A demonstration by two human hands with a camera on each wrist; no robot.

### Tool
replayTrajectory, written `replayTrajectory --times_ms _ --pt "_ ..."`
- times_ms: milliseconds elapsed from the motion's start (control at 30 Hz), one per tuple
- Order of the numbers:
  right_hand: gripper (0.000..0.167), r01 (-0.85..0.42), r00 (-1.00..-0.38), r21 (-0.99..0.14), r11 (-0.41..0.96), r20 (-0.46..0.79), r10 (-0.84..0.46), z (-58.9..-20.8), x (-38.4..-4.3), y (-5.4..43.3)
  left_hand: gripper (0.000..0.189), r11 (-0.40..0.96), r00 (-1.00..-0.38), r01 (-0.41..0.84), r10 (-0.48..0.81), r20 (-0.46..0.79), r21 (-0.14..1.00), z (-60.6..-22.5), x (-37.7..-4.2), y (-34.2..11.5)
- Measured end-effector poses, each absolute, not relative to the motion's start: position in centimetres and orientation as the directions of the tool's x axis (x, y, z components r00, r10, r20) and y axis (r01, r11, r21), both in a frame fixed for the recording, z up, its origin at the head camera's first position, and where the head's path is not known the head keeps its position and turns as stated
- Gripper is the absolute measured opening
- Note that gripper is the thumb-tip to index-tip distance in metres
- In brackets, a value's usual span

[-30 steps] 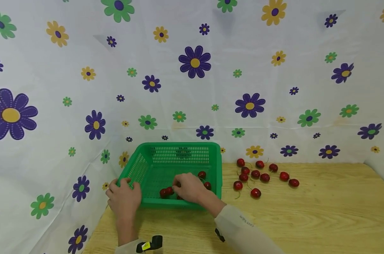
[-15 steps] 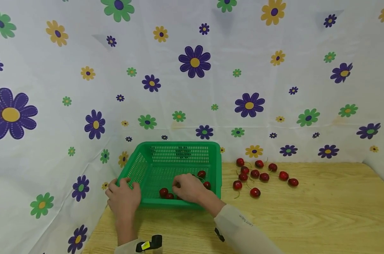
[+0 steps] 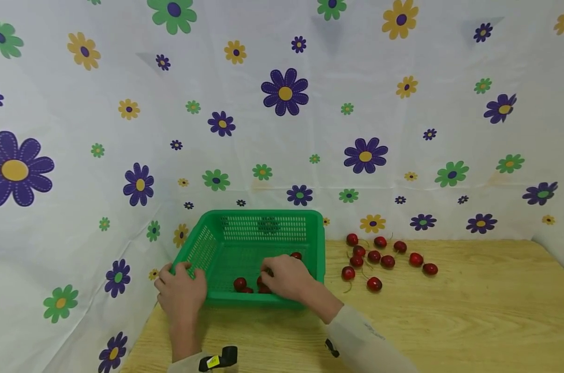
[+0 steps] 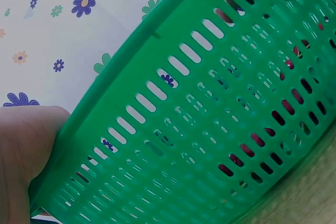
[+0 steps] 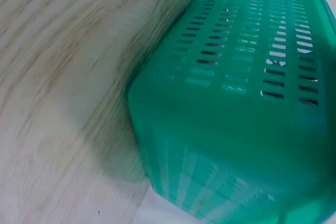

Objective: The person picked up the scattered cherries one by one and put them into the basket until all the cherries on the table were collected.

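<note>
The green basket stands on the table with several red cherries inside. My left hand grips its front-left rim, with fingers over the edge; the left wrist view shows part of that hand against the basket's perforated wall. Over the front of the basket, my right hand reaches in with bent fingers pointing down. Just below those fingertips lies a cherry, and another cherry sits to its left. What the right fingers hold, if anything, is hidden. The right wrist view shows the basket's outer side, not the fingers.
Right of the basket, several loose cherries, some with stems, lie on the wooden table. A flowered white cloth hangs close behind and along the left side.
My right hand has shifted slightly right within the basket, uncovering cherries near its fingertips and covering one by the right wall. Cherries at the front have rolled a little. The left hand stays put.
</note>
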State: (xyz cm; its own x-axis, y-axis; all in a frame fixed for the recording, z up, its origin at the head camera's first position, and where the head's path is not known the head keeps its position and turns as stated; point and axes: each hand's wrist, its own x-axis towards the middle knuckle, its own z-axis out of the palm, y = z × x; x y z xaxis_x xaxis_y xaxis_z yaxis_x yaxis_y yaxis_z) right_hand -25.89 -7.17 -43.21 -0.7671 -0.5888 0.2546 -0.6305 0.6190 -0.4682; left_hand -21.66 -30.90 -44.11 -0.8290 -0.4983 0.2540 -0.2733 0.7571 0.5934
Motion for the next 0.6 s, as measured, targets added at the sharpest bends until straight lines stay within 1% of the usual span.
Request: replayTrajectory --times_ms 167,367,467,600 --pt "0.015 -0.633 -0.767 -0.484 0.604 0.286 -0.575 -42.8 -25.8 -5.8 0.043 0.759 -0.830 -0.277 -0.498 0.251 0.589 -44.1 -21.7 -30.9" --pt "0.014 -0.640 -0.767 -0.485 0.595 0.363 -0.529 -42.2 -25.8 -3.8 0.042 0.760 -0.826 -0.287 -0.504 0.251 0.584 -44.2 -21.7 -30.9" --pt "0.012 -0.629 -0.777 -0.508 0.588 0.407 -0.480 -41.8 -25.7 -2.6 0.041 0.760 -0.825 -0.286 -0.505 0.253 0.584 -44.3 -21.7 -31.0" --pt "0.009 -0.595 -0.803 -0.571 0.565 0.451 -0.390 -41.4 -25.1 -0.7 0.041 0.761 -0.829 -0.287 -0.502 0.247 0.582 -44.3 -21.8 -31.0"
